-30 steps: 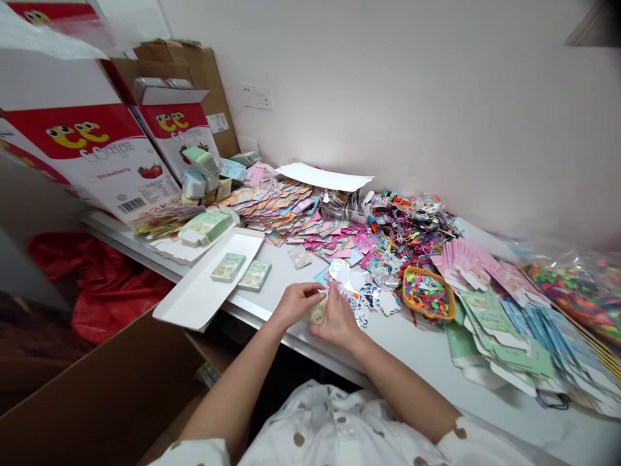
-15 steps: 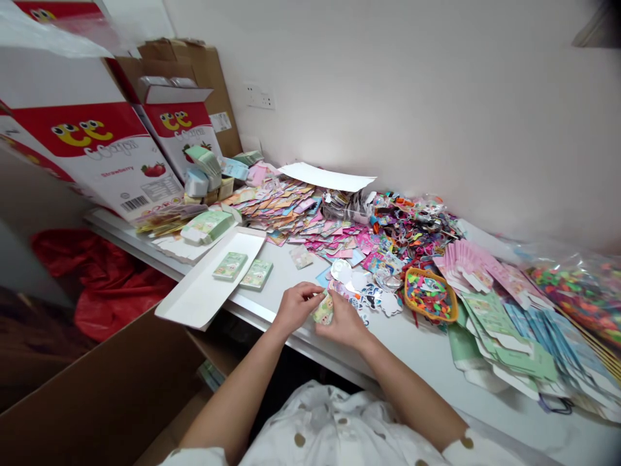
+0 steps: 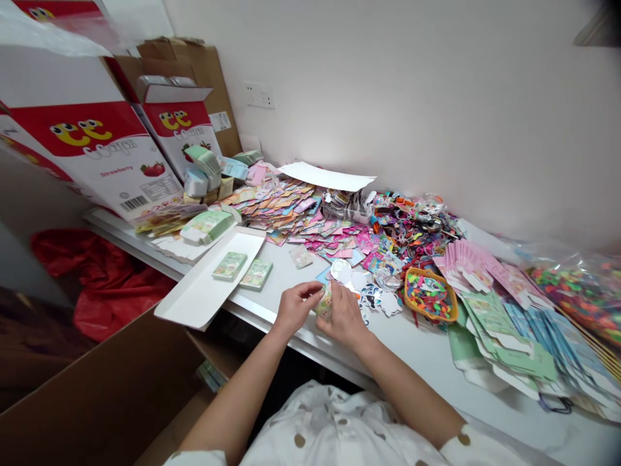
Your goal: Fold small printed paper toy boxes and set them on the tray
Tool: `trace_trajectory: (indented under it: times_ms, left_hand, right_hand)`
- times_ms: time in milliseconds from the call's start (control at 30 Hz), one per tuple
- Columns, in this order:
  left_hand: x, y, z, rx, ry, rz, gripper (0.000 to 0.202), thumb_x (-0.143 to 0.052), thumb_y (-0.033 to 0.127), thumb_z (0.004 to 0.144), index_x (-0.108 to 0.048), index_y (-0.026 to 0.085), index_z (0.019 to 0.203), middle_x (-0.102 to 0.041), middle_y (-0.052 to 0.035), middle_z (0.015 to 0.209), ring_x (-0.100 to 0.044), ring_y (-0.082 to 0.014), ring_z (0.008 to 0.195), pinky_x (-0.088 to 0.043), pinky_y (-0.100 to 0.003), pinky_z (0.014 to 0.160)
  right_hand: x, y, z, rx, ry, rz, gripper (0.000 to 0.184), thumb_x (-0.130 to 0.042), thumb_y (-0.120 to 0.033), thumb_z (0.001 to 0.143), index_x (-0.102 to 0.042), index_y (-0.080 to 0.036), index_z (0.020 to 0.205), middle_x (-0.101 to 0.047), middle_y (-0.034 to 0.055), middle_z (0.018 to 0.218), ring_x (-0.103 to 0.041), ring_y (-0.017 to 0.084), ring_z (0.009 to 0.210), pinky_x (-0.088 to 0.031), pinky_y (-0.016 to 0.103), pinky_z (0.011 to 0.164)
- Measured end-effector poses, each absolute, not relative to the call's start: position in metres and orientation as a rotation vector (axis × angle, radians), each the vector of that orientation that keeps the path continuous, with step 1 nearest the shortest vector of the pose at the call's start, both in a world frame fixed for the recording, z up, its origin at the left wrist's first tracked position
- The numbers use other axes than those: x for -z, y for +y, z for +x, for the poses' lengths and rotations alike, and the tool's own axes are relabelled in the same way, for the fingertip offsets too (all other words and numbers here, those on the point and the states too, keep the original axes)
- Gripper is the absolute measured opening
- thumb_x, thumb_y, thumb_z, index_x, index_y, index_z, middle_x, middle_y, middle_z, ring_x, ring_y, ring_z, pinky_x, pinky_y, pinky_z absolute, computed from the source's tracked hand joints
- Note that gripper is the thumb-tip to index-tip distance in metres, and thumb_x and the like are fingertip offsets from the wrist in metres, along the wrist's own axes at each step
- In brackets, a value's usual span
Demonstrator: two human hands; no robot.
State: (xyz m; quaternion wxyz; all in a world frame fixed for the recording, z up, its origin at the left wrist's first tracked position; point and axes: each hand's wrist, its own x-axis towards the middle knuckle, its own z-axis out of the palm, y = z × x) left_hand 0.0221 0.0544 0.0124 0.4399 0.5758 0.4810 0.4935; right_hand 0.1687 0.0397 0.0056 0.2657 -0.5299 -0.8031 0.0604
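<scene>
We look down on a long white table (image 3: pixel 427 353) set against the wall, with big red-and-white strawberry cartons (image 3: pixel 97 162) stacked at its left end and an open brown cardboard box (image 3: pixel 97 388) below its near edge. Most of the top is covered. A heap of coloured cards (image 3: pixel 291 207) lies toward the wall, and pink flat box blanks (image 3: pixel 466 259) and green flat box blanks (image 3: pixel 490 317) are fanned out on the right, probably so that each edge can be caught singly. A white tray (image 3: pixel 194 294) overhangs the near edge at the left and carries two small green boxes (image 3: pixel 229 265) side by side. An orange basket (image 3: pixel 429 294) of bright bits sits right of centre, with die-cut stickers (image 3: pixel 369 291) loose just beside it.

The only bare room is a strip along the near edge, and our hands work there. Our left hand (image 3: pixel 294 309) and right hand (image 3: pixel 344 317) meet over that edge, both pinching a small green packet (image 3: pixel 324 304) between fingertips. It is raised just off the surface, likely to keep it clear of the stickers behind it.
</scene>
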Motion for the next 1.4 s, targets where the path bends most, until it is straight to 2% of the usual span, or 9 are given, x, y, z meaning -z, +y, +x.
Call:
trace_trajectory:
  times_ms: [267, 467, 633, 733, 833, 900, 1033, 1267, 1400]
  left_hand:
    - [-0.023, 0.050, 0.019, -1.248, 1.176, 1.756, 0.021, -0.057, 0.031, 0.082, -0.072, 0.020, 0.091, -0.069, -0.0067, 0.093, -0.062, -0.0183, 0.091, -0.050, -0.034, 0.087]
    - [-0.010, 0.038, 0.034, -1.323, 1.243, 1.714, 0.030, -0.059, 0.030, 0.080, -0.065, 0.022, 0.109, -0.065, -0.0062, 0.109, -0.059, -0.0188, 0.103, -0.047, -0.034, 0.093]
    - [-0.007, 0.044, 0.033, -1.414, 1.252, 1.548, 0.024, -0.056, 0.031, 0.082, -0.069, 0.020, 0.099, -0.066, -0.0057, 0.100, -0.061, -0.0173, 0.097, -0.048, -0.030, 0.089]
    - [-0.013, 0.051, 0.023, -1.325, 1.166, 1.518, 0.024, -0.058, 0.033, 0.080, -0.069, 0.018, 0.096, -0.067, -0.0057, 0.098, -0.062, -0.0177, 0.094, -0.048, -0.029, 0.086]
    - [-0.018, 0.055, 0.013, -1.255, 1.182, 1.429, 0.025, -0.060, 0.036, 0.078, -0.067, 0.016, 0.092, -0.068, -0.0040, 0.090, -0.063, -0.0162, 0.083, -0.049, -0.026, 0.076]
    - [-0.021, 0.056, 0.010, -1.242, 1.207, 1.337, 0.027, -0.062, 0.039, 0.076, -0.066, 0.015, 0.090, -0.068, -0.0031, 0.085, -0.061, -0.0145, 0.074, -0.048, -0.024, 0.068]
    - [-0.025, 0.055, 0.009, -1.206, 1.171, 1.293, 0.030, -0.064, 0.041, 0.073, -0.067, 0.014, 0.085, -0.067, -0.0027, 0.079, -0.058, -0.0126, 0.066, -0.045, -0.022, 0.060]
    - [-0.031, 0.050, 0.017, -1.189, 1.134, 1.273, 0.028, -0.069, 0.039, 0.068, -0.066, 0.014, 0.080, -0.066, -0.0038, 0.082, -0.060, -0.0154, 0.076, -0.046, -0.023, 0.068]
    - [-0.032, 0.052, 0.018, -1.110, 1.155, 1.190, 0.032, -0.072, 0.042, 0.065, -0.064, 0.013, 0.076, -0.064, -0.0023, 0.073, -0.058, -0.0144, 0.067, -0.046, -0.025, 0.064]
  right_hand:
    - [0.004, 0.040, 0.164, -0.258, -2.044, -1.362, 0.078, -0.060, -0.028, 0.063, -0.028, -0.008, 0.131, -0.052, 0.0210, 0.113, -0.050, 0.035, 0.108, -0.044, 0.049, 0.086]
    - [0.007, 0.043, 0.160, -0.260, -1.953, -1.336, 0.074, -0.058, -0.025, 0.068, -0.027, -0.007, 0.132, -0.052, 0.0218, 0.114, -0.051, 0.033, 0.109, -0.045, 0.050, 0.089]
    - [-0.007, 0.039, 0.162, -0.384, -1.972, -1.182, 0.091, -0.066, -0.029, 0.069, -0.014, -0.009, 0.141, -0.039, 0.0213, 0.133, -0.040, 0.031, 0.124, -0.039, 0.047, 0.100]
    - [-0.021, 0.040, 0.171, -0.557, -1.977, -1.093, 0.062, -0.058, -0.033, 0.080, -0.033, -0.020, 0.136, -0.049, 0.0131, 0.126, -0.050, 0.024, 0.114, -0.044, 0.041, 0.095]
    - [-0.028, 0.044, 0.181, -0.818, -1.881, -1.080, 0.035, -0.046, -0.032, 0.089, -0.048, -0.022, 0.122, -0.062, 0.0069, 0.102, -0.062, 0.016, 0.082, -0.053, 0.031, 0.075]
    - [-0.029, 0.046, 0.184, -0.934, -1.802, -1.083, 0.033, -0.048, -0.033, 0.088, -0.050, -0.021, 0.118, -0.064, 0.0044, 0.092, -0.062, 0.013, 0.070, -0.053, 0.027, 0.065]
    - [-0.030, 0.048, 0.185, -0.968, -1.760, -1.060, 0.038, -0.056, -0.034, 0.083, -0.052, -0.021, 0.118, -0.064, 0.0042, 0.094, -0.062, 0.012, 0.068, -0.053, 0.025, 0.061]
    - [-0.029, 0.044, 0.180, -0.953, -1.754, -1.047, 0.019, -0.055, -0.032, 0.084, -0.062, -0.020, 0.097, -0.064, 0.0019, 0.078, -0.060, 0.013, 0.065, -0.051, 0.025, 0.062]
    - [-0.028, 0.044, 0.180, -1.151, -1.675, -1.056, 0.020, -0.059, -0.034, 0.080, -0.060, -0.020, 0.094, -0.060, -0.0009, 0.069, -0.058, 0.012, 0.058, -0.050, 0.025, 0.055]
